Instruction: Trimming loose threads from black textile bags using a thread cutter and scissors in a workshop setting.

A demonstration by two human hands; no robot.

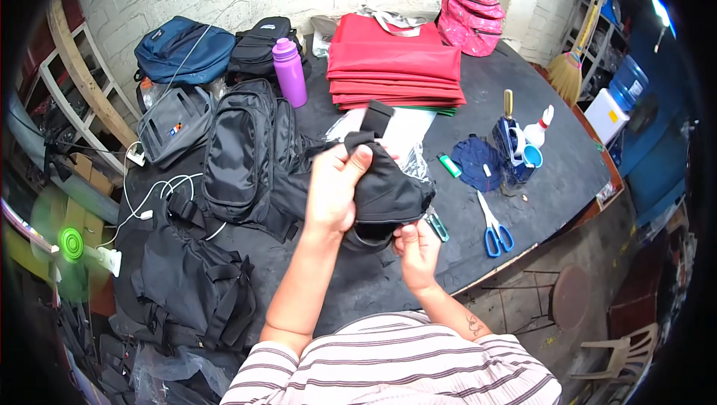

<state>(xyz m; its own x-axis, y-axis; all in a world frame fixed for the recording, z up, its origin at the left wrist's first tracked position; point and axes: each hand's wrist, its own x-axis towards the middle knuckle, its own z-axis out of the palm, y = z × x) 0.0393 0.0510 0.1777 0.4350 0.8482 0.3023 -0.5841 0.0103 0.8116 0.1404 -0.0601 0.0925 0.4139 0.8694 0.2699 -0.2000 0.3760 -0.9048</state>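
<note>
Over the near middle of the table I hold up a small black fabric bag [392, 188] with a strap and a dark buckle at its top. My left hand [332, 188] is closed round its upper left side, thumb on top by the strap. At the bag's lower right edge, my right hand [417, 252] is closed with fingertips pinching the fabric. Just beside those fingers shows a small green-handled tool [437, 226]; whether the hand holds it or it lies on the table, I cannot tell. The bag's underside is partly hidden.
Black backpacks [243, 155] and a black bag [198, 274] lie to the left, near a white cable [168, 185]. Folded red fabric [396, 69] and a purple bottle [290, 73] stand farther back. Blue-handled scissors [493, 229] and a green lighter [449, 165] lie right.
</note>
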